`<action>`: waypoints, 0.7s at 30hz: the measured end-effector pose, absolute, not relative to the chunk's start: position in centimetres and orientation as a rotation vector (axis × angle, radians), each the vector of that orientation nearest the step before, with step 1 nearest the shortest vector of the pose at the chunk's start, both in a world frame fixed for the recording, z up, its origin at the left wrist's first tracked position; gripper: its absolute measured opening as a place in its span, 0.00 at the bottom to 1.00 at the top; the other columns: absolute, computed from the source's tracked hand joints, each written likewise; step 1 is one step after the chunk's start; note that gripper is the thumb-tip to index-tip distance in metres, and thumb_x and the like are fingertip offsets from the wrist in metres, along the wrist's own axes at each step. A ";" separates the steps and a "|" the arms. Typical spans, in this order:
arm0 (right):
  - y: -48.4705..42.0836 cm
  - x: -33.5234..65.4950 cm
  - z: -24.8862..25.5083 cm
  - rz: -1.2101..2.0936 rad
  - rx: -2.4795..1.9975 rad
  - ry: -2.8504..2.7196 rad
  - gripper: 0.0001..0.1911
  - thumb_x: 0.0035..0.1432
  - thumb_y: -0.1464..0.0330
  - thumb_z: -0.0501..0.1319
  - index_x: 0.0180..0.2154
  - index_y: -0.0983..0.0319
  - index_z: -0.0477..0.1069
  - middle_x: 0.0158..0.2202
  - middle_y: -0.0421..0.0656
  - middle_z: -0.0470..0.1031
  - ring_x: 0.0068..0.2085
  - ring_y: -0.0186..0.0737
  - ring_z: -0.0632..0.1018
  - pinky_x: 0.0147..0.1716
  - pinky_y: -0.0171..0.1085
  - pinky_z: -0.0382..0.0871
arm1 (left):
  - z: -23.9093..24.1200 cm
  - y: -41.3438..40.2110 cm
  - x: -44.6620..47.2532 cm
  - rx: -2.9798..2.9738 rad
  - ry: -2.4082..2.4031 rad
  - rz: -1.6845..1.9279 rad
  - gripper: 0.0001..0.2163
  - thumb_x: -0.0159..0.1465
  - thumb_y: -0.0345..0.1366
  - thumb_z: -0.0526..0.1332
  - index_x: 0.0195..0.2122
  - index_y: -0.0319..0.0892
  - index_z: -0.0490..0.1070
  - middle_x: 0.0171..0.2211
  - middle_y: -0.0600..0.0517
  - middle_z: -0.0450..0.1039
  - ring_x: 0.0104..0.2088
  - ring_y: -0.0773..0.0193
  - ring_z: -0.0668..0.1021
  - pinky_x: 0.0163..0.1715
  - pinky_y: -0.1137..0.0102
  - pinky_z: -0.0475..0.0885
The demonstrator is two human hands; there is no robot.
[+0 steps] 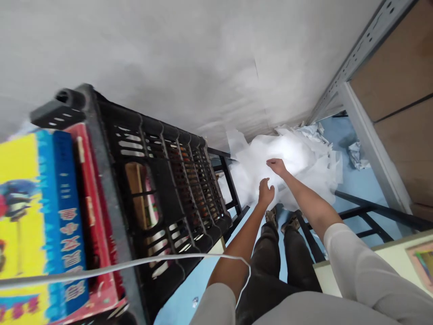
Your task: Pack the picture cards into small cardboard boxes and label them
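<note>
A heap of thin white sheeting [287, 151], which looks like packing foam or plastic film, lies on the floor against the wall. My right hand [277, 167] is over its middle, fingertips pressed together; what they hold, if anything, I cannot make out. Nearer to my body, my left hand [266, 192] is over the heap's near edge, thumb apart from the fingers and nothing visible in it. Whether either hand touches the sheeting is unclear.
At left stands a black plastic crate [162, 180] beside books [67, 216]; a white cable [162, 259] crosses in front. Dark metal legs [358, 210] flank my feet. Cardboard boxes [399, 117] sit behind a metal rack post [372, 144]. Crumpled wrapping [356, 154] lies on the blue floor [348, 180].
</note>
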State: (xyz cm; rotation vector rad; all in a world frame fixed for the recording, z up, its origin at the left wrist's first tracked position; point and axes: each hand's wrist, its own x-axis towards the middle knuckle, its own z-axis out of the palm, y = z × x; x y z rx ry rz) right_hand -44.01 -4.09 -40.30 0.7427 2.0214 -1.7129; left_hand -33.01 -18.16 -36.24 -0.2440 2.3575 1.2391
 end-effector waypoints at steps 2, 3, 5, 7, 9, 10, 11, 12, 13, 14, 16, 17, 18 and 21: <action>-3.0 -44.1 -38.1 -1.727 0.833 2.099 0.10 0.55 0.63 0.67 0.38 0.59 0.81 0.40 0.44 0.85 0.45 0.46 0.83 0.52 0.46 0.79 | -34.7 -17.6 -33.2 -0.216 2.357 1.241 0.24 0.66 0.30 0.61 0.63 0.44 0.72 0.65 0.39 0.72 0.71 0.45 0.70 0.75 0.46 0.62; -2.4 -44.1 -36.8 -1.743 0.887 2.127 0.10 0.54 0.63 0.66 0.39 0.59 0.80 0.39 0.44 0.84 0.43 0.45 0.82 0.50 0.44 0.80 | -33.8 -17.1 -33.4 -0.200 2.358 1.239 0.24 0.65 0.30 0.62 0.63 0.44 0.72 0.65 0.39 0.72 0.71 0.45 0.70 0.75 0.46 0.62; -0.9 -44.1 -34.1 -1.809 0.992 2.150 0.13 0.53 0.64 0.65 0.42 0.59 0.77 0.40 0.42 0.80 0.41 0.42 0.81 0.45 0.42 0.80 | -31.7 -16.0 -33.9 -0.162 2.361 1.234 0.24 0.65 0.30 0.62 0.63 0.44 0.72 0.66 0.39 0.72 0.72 0.45 0.69 0.75 0.47 0.62; 0.7 -43.8 -31.2 -1.918 1.065 2.125 0.16 0.53 0.65 0.63 0.45 0.58 0.74 0.42 0.41 0.77 0.39 0.39 0.80 0.41 0.40 0.80 | -29.5 -14.5 -34.3 -0.118 2.362 1.228 0.24 0.65 0.30 0.62 0.63 0.44 0.73 0.66 0.39 0.71 0.72 0.45 0.69 0.75 0.48 0.62; 2.4 -43.2 -28.0 -2.035 1.090 2.072 0.17 0.52 0.65 0.62 0.46 0.57 0.73 0.43 0.40 0.75 0.39 0.38 0.79 0.39 0.38 0.79 | -27.1 -12.9 -34.5 -0.069 2.361 1.221 0.24 0.65 0.29 0.62 0.63 0.43 0.73 0.66 0.38 0.71 0.72 0.45 0.69 0.75 0.48 0.62; 3.3 -42.8 -26.4 -2.087 1.083 2.048 0.18 0.52 0.65 0.61 0.46 0.57 0.73 0.43 0.40 0.75 0.39 0.38 0.79 0.39 0.39 0.79 | -25.9 -12.0 -34.6 -0.041 2.362 1.220 0.24 0.64 0.28 0.62 0.62 0.43 0.73 0.66 0.38 0.71 0.72 0.45 0.69 0.74 0.48 0.63; 4.1 -42.4 -24.7 -2.130 1.077 2.035 0.18 0.52 0.65 0.61 0.46 0.57 0.73 0.43 0.41 0.75 0.39 0.38 0.79 0.40 0.39 0.80 | -24.7 -11.2 -34.6 -0.007 2.364 1.221 0.24 0.64 0.28 0.62 0.62 0.42 0.73 0.66 0.38 0.71 0.72 0.45 0.70 0.74 0.49 0.63; 5.0 -42.0 -23.0 -2.162 1.072 2.034 0.18 0.51 0.65 0.61 0.46 0.58 0.74 0.43 0.41 0.75 0.40 0.38 0.80 0.41 0.40 0.80 | -23.5 -10.4 -34.6 0.032 2.367 1.226 0.23 0.64 0.27 0.61 0.62 0.42 0.73 0.66 0.38 0.71 0.71 0.46 0.70 0.74 0.50 0.63; 5.9 -41.5 -21.4 -2.182 1.068 2.048 0.19 0.52 0.65 0.60 0.47 0.58 0.74 0.43 0.42 0.76 0.40 0.39 0.80 0.42 0.41 0.80 | -22.3 -9.6 -34.6 0.078 2.369 1.236 0.23 0.64 0.26 0.61 0.61 0.42 0.73 0.65 0.38 0.71 0.71 0.46 0.70 0.74 0.50 0.64; 6.7 -41.0 -19.7 -2.190 1.066 2.077 0.19 0.52 0.65 0.60 0.47 0.59 0.75 0.45 0.43 0.77 0.41 0.39 0.80 0.44 0.41 0.80 | -21.1 -8.9 -34.6 0.127 2.369 1.249 0.24 0.64 0.26 0.61 0.61 0.42 0.73 0.65 0.39 0.71 0.71 0.47 0.71 0.74 0.50 0.64; 8.3 -39.7 -16.5 -2.176 1.076 2.169 0.22 0.51 0.65 0.60 0.49 0.59 0.75 0.48 0.45 0.78 0.42 0.40 0.80 0.46 0.42 0.80 | -18.7 -7.6 -34.7 0.229 2.360 1.280 0.24 0.64 0.26 0.61 0.61 0.43 0.73 0.64 0.41 0.72 0.71 0.48 0.71 0.74 0.51 0.64; 9.0 -39.0 -14.9 -2.163 1.088 2.223 0.24 0.51 0.65 0.60 0.51 0.59 0.74 0.51 0.46 0.78 0.43 0.40 0.80 0.46 0.41 0.80 | -17.5 -6.9 -34.8 0.277 2.352 1.293 0.24 0.64 0.26 0.61 0.61 0.44 0.73 0.64 0.41 0.72 0.71 0.48 0.70 0.74 0.51 0.64; 9.7 -38.3 -13.3 -2.151 1.101 2.273 0.27 0.50 0.65 0.61 0.54 0.59 0.73 0.52 0.46 0.78 0.43 0.40 0.80 0.46 0.41 0.80 | -16.2 -6.3 -34.8 0.324 2.343 1.303 0.24 0.64 0.26 0.61 0.62 0.44 0.73 0.64 0.41 0.71 0.71 0.48 0.70 0.74 0.51 0.64; 11.5 -35.5 -8.9 -2.141 1.154 2.353 0.40 0.49 0.67 0.62 0.66 0.58 0.65 0.52 0.46 0.80 0.43 0.41 0.80 0.46 0.40 0.80 | -12.0 -4.8 -35.1 0.472 2.326 1.338 0.24 0.65 0.26 0.60 0.63 0.44 0.71 0.65 0.40 0.70 0.72 0.49 0.69 0.75 0.52 0.63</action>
